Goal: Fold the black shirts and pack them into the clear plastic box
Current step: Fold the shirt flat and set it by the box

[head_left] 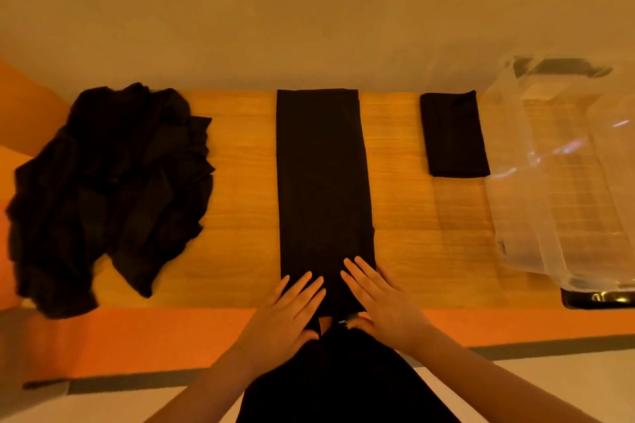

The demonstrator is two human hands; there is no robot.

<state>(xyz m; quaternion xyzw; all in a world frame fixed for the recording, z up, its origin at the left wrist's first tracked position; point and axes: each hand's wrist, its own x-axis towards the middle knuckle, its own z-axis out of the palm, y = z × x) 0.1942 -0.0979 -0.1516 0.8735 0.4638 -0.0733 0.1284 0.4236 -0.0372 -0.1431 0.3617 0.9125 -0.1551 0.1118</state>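
A black shirt (323, 175), folded into a long narrow strip, lies down the middle of the wooden table (240, 182). My left hand (292, 309) and my right hand (381, 299) rest flat on its near end, fingers straight, thumbs at the table's front edge. A loose heap of black shirts (110, 189) lies at the left. A small folded black shirt (453, 134) sits at the far right of the table, beside the clear plastic box (563, 182), which holds no shirt that I can see.
A plain wall runs close behind the table. An orange surface borders the table at the left and front. The clear box overhangs the table's right end. Bare wood shows between the strip and the heap.
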